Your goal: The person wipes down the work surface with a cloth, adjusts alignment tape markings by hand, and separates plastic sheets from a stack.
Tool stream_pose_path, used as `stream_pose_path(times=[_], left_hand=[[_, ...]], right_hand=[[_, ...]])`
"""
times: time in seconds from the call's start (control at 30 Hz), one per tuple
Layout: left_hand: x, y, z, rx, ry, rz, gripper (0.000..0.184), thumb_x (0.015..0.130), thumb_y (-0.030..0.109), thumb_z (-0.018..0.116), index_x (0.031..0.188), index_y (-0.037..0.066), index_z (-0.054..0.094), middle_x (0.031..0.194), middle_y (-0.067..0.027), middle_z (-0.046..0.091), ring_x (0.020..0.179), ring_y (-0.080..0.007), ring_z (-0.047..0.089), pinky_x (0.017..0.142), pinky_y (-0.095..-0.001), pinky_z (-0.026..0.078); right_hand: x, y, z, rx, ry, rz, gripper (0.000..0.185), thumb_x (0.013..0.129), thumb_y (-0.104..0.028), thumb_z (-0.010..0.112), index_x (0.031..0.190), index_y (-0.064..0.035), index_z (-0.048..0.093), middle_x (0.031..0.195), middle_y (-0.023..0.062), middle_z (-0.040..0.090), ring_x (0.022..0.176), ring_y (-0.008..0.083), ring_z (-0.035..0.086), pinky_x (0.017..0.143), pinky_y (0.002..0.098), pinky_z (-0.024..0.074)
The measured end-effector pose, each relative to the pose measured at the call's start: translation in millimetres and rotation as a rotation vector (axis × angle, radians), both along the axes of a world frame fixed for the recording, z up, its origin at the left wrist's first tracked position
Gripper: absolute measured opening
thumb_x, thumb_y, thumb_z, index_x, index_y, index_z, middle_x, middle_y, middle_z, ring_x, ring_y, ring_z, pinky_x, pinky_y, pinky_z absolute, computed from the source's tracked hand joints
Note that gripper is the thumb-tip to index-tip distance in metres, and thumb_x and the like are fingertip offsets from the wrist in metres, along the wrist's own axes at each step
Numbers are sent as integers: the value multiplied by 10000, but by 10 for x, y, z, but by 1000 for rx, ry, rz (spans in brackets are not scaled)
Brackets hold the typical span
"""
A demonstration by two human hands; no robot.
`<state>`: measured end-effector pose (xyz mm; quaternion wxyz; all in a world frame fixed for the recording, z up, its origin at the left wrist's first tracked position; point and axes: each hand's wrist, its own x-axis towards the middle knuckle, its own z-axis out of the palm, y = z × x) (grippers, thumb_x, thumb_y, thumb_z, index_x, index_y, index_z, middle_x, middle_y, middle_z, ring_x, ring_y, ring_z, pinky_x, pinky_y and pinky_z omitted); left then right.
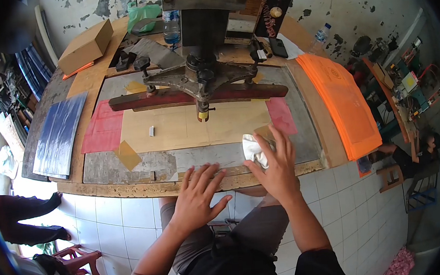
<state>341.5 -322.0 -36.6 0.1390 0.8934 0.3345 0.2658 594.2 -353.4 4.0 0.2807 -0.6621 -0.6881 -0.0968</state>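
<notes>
My right hand (278, 166) holds a crumpled white cloth (253, 148) between thumb and fingers, over the right part of the press bed (170, 162). My left hand (198, 193) is open, its fingers spread across the wooden front edge, with nothing in it. Beyond both hands lies a tan sheet (167, 128) with pink pieces (102, 127) at its sides. A small white piece (151, 131) sits on the sheet. Above it spans the press's long bar (247, 92), hung from a metal bracket (195, 80).
Orange folded bags (341, 104) are stacked at the right; blue plastic-looking sheets (59, 134) lie at the left. Behind stand a cardboard box (86, 47), a water bottle (171, 27) and a phone (277, 47). Other people are at both sides, near a red stool (82, 264).
</notes>
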Motion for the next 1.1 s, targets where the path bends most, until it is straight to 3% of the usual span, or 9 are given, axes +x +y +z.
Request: stream_pose_path(times=[0.17, 0.3, 0.47, 0.57, 0.63, 0.73, 0.87, 0.97, 1.1], left_hand=[[-119, -46, -93, 109, 76, 81, 583, 989, 477, 753, 1493, 198, 664, 1586, -93, 577, 1523, -314, 496, 1291, -586, 303], [-133, -51, -194, 137, 114, 113, 608, 998, 496, 743, 1531, 221, 641, 1622, -70, 559, 1541, -297, 481, 1303, -593, 272], [-126, -96, -177, 129, 113, 141, 583, 977, 486, 760, 1496, 236, 670, 1628, -37, 563, 1549, -292, 468, 1315, -601, 227], [-88, -66, -201, 139, 91, 143, 572, 945, 454, 787, 1469, 246, 692, 1620, -40, 572, 1545, -297, 468, 1324, -595, 208], [-81, -71, -212, 132, 96, 146, 568, 949, 452, 784, 1468, 242, 692, 1624, -40, 569, 1545, -296, 469, 1325, -593, 207], [-91, -73, -232, 140, 89, 152, 566, 948, 451, 785, 1463, 235, 694, 1625, -34, 568, 1542, -294, 471, 1323, -602, 206], [-84, -80, -205, 144, 87, 166, 559, 943, 452, 793, 1456, 249, 699, 1616, -63, 558, 1539, -307, 471, 1314, -613, 221], [-66, -79, -238, 148, 65, 175, 557, 936, 455, 802, 1449, 260, 705, 1610, -101, 538, 1539, -329, 461, 1306, -620, 234], [-75, -94, -236, 155, 52, 178, 558, 927, 457, 810, 1442, 264, 712, 1602, -133, 516, 1535, -353, 454, 1301, -623, 243]], right_hand=[[23, 59, -194, -62, 247, -53, 619, 930, -157, 839, 1508, -100, 626, 1548, 263, 508, 1425, 491, 503, 1194, 552, 430], [-296, 65, -98, -142, 188, 463, 579, 913, -127, 833, 1460, -91, 650, 1528, 235, 538, 1423, 434, 541, 1191, 530, 454], [549, 430, -206, -130, 289, -89, 536, 925, -132, 814, 1435, -84, 654, 1473, 240, 605, 1361, 440, 594, 1154, 534, 490], [291, 525, -276, -76, 287, -100, 553, 936, -130, 805, 1458, -81, 628, 1474, 246, 607, 1352, 449, 595, 1147, 539, 493], [-198, 407, -176, -91, 300, 307, 507, 917, -119, 813, 1399, -89, 660, 1491, 223, 585, 1393, 436, 564, 1169, 549, 474], [-303, 509, -160, -55, 179, 472, 437, 903, -111, 815, 1325, -75, 706, 1476, 201, 598, 1395, 424, 559, 1183, 532, 465], [-202, 734, -275, 11, 131, 72, 403, 907, -101, 799, 1302, -63, 732, 1433, 189, 610, 1370, 425, 569, 1183, 536, 470], [-536, 581, -192, -71, 195, 519, 435, 910, -86, 779, 1340, -61, 717, 1428, 191, 598, 1353, 440, 568, 1181, 536, 467], [-318, 800, -255, -26, 237, 210, 437, 913, -86, 772, 1347, -82, 720, 1436, 186, 593, 1350, 450, 567, 1189, 548, 448]])
